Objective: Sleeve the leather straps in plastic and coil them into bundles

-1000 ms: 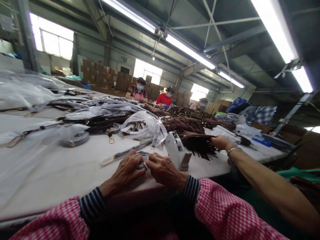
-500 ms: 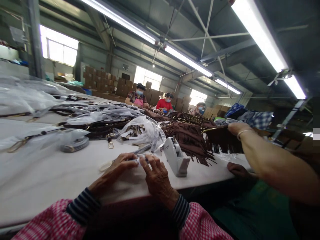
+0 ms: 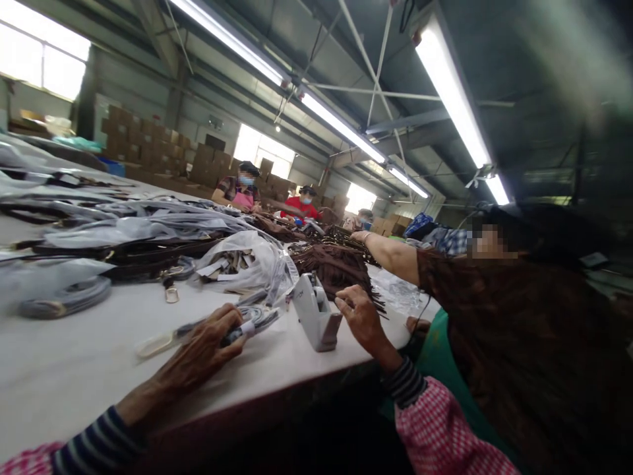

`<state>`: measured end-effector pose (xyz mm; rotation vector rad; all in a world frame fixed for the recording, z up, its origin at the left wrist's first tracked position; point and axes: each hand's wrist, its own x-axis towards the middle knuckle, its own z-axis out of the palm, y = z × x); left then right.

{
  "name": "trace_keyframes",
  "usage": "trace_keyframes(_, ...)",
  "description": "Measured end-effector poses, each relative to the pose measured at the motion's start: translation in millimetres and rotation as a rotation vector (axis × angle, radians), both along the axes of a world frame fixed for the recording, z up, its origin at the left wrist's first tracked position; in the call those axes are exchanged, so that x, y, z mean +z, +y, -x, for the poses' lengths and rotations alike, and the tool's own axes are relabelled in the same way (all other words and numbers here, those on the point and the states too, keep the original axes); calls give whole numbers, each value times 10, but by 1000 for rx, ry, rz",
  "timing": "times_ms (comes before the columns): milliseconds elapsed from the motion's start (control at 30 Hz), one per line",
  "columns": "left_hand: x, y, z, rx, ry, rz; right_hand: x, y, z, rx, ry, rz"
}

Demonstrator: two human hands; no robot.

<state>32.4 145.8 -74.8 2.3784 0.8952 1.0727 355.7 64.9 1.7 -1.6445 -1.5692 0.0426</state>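
Note:
My left hand (image 3: pixel 205 346) lies on the white table (image 3: pixel 89 369) with its fingers closed on a strap wrapped in clear plastic (image 3: pixel 247 323). The strap's metal ring end (image 3: pixel 155 343) sticks out to the left. My right hand (image 3: pixel 360 318) hovers just right of the grey tape dispenser (image 3: pixel 315 313), fingers spread, holding nothing. Brown fringed pieces (image 3: pixel 336 264) lie just beyond it.
A co-worker in a brown top (image 3: pixel 519 343) sits close on my right, one arm (image 3: pixel 390 254) stretched over the table. Bagged straps (image 3: pixel 123 237) and a plastic bag of tags (image 3: pixel 247 260) crowd the table. Three masked people work at the far end. Cardboard boxes (image 3: pixel 143 135) line the wall.
My right hand let go of the strap and moved right, past the tape dispenser. My left hand kept the strap. The view swung right, bringing the co-worker into view.

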Motion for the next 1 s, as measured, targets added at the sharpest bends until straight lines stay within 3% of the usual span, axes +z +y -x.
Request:
trace_keyframes(100,-56,12,-13,-9,34,-2,95,78,-234,1,184,255)
trace_keyframes(233,-97,26,-22,5,51,11,23,120,-212,17,382,383)
trace_keyframes(433,-88,42,-45,27,27,3,-93,173,-127,-133,685,328)
trace_keyframes(600,-88,64,-54,50,31,17,-144,142,-72,-141,829,170)
trace_keyframes(733,-89,84,-43,68,15,59,-204,-54,-30,-121,910,43)
trace_keyframes(867,-44,83,-28,90,-31,128,-399,-214,35,-119,1016,78)
trace_keyframes(1000,48,49,-6,95,-61,156,-601,-186,62,-87,1061,101)
